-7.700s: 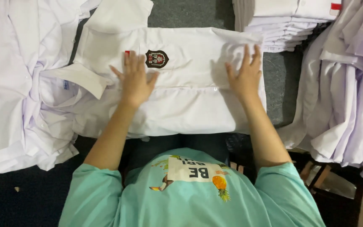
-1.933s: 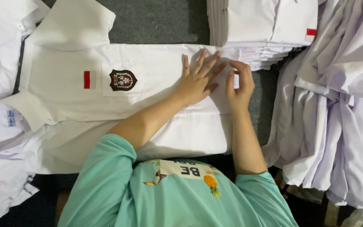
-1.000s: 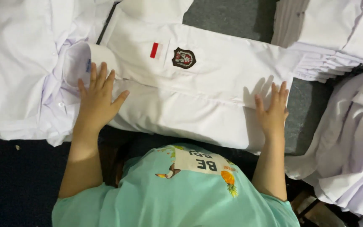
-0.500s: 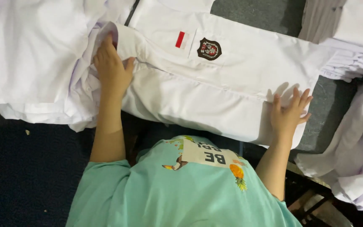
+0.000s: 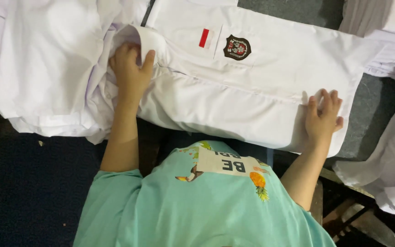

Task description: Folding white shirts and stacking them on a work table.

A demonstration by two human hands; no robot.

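L hand (image 5: 131,68) grips the collar (image 5: 149,43) of the white shirt (image 5: 252,91), fingers curled, thumb over it. R hand (image 5: 323,116) lies flat, fingers spread, on the shirt's hem end. Right of the L hand: a small red-and-white rectangle patch (image 5: 205,38) and a dark shield badge (image 5: 237,47), prob. on the chest pocket.

Left hand (image 5: 131,71) now closed on the collar (image 5: 145,43), apparently; right hand (image 5: 323,116) curled at the hem.

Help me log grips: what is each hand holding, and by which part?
Left hand grips the white shirt by its collar end; right hand presses flat on its hem end, holding nothing.
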